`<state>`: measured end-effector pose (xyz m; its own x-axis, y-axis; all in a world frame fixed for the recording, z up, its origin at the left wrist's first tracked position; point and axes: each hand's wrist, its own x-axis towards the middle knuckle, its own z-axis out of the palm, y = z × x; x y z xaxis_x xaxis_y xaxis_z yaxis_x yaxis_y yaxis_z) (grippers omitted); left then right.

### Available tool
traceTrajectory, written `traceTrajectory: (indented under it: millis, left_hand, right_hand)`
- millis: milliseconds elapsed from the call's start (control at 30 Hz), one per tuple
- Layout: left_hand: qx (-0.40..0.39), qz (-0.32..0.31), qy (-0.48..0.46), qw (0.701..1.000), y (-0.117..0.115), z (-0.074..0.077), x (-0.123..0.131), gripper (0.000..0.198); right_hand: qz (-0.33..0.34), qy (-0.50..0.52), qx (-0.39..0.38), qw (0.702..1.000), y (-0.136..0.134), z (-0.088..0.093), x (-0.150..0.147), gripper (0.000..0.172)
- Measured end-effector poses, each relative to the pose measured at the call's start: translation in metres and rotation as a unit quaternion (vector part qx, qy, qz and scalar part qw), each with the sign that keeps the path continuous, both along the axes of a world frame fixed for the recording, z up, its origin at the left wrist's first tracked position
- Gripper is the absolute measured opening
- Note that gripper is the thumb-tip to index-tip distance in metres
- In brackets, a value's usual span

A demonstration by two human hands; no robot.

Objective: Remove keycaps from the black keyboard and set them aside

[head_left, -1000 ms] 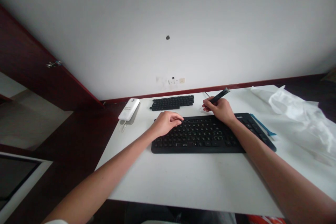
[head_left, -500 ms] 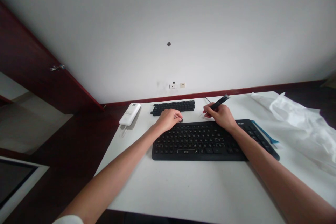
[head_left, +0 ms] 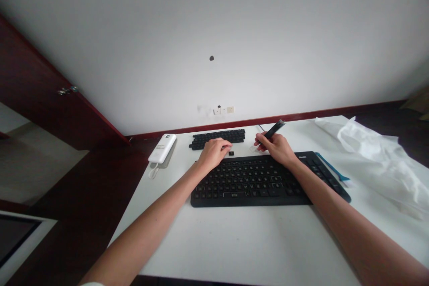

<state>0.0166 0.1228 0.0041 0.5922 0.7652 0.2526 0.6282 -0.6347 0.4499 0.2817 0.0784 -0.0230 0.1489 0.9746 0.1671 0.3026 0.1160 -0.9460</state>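
A person sits at a white table [head_left: 234, 241] against a pale wall, both bare forearms stretched forward. A black keyboard [head_left: 251, 181] lies across the middle of the table.

The left hand [head_left: 212, 152] rests palm down just past the keyboard's far edge. Its fingers [head_left: 225, 145] are loosely curled and hold nothing. A small black keycap [head_left: 231, 153] lies loose on the table just beside those fingertips, between the keyboard and a smaller black key panel [head_left: 217, 137] farther back.

The right hand [head_left: 276, 148] sits at the keyboard's far edge, fingers closed round a slim black tool [head_left: 273, 129] held like a pen. The tool's upper end points up and away. Its tip is hidden by the fingers, close to a small clear piece [head_left: 253, 148] on the table.

The step in hand looks like work on single keys, with one keycap lying off the board. A next move would call for a fine pinch on that small cap, or for the tool tip to be lined up with one key.

A white power bank [head_left: 162, 148] lies at the left. Crumpled white sheeting [head_left: 378, 152] lies at the right.
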Motion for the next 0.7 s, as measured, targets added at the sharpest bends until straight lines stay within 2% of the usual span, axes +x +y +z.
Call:
traceTrajectory:
  millis: [133, 267, 700]
  left_hand:
    - [0.025, -0.022, 0.059, 0.998, -0.002, 0.007, -0.003, 0.010]
    - [0.037, -0.018, 0.112, 0.993, -0.001, 0.007, 0.001, 0.006]
    - [0.088, 0.026, 0.145, 0.985, 0.021, 0.000, 0.020, 0.010]
  right_hand:
    - [-0.001, -0.011, -0.004, 1.000, 0.000, -0.001, 0.001, 0.049]
    - [-0.006, -0.019, -0.005, 1.000, 0.000, 0.001, 0.000, 0.048]
    - [-0.006, -0.033, -0.004, 0.999, 0.002, -0.005, 0.004, 0.050]
